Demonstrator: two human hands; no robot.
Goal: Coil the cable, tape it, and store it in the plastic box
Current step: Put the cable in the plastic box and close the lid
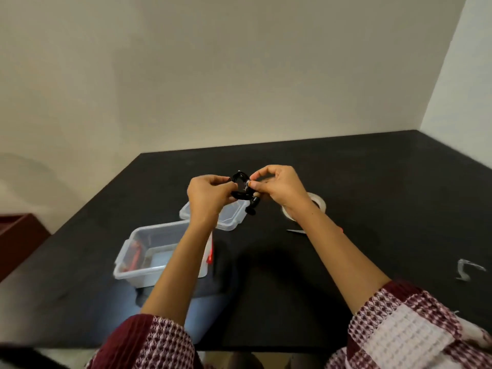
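Here, a black tabletop set into a corner, far edge and right edge both meeting pale walls, left edge running diagonally toward the near left. Broad bare stretch along the far edge and the far right corner; another open patch in the middle, between the forearms. Toward the left edge, a clear plastic box standing open, red latches at its ends, something red inside against its left wall. Just beyond it, a clear lid lying flat. Right of centre, a roll of clear tape, partly hidden behind the right wrist, and nearer the front a pair of scissors, only a blade tip and a spot of red showing. Near the right edge, a loose crumpled strip of tape.

Both arms stretched forward and raised above the tabletop, patterned maroon-and-white sleeves pushed back to the elbows. Left hand with its grip closed on the left side of a small black coiled cable; right hand pinching the coil's right side with fingertips, thumb pressed at a pale bit of tape. A black plug hanging below the coil, over the lid's far end. No readable writing or labels anywhere.
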